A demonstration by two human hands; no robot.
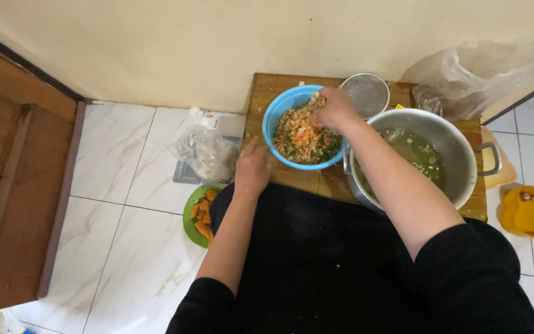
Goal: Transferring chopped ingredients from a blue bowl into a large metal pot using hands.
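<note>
A blue bowl full of chopped orange, white and green mix stands on a low wooden board. My right hand reaches over the bowl's far rim with its fingers closed in the mix, pinching some of it. My left hand rests on the board just left of the bowl, fingers loosely apart and empty. A large steel pot holding pale liquid with green bits sits right of the bowl, under my right forearm.
A round metal sieve lies behind the pot. A clear plastic bag is at the back right and another bag on the tile floor left. A green plate of orange pieces and a yellow dish flank my lap.
</note>
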